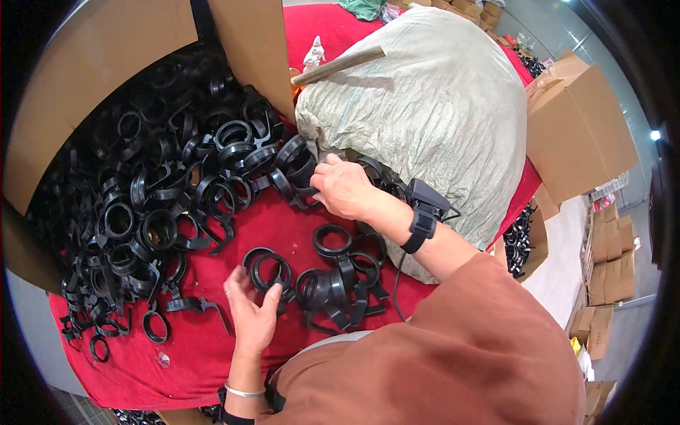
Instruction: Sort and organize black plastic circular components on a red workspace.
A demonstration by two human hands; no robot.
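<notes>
One loosely open hand of ours, the left (253,312), has thumb and fingers apart at a pair of black rings (287,270), just beyond its fingertips; we cannot tell whether they touch. Just right lie clustered rings (333,285) on red cloth (265,221). Farther up, our right hand (345,188) curls beside the main heap (145,195); we cannot see whether it grips any. Beyond bulges a pale woven sack (432,106).

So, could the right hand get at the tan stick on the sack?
Probably yes: the stick lies uncovered on the sack, beyond the right hand, with nothing visible standing over it.
</notes>
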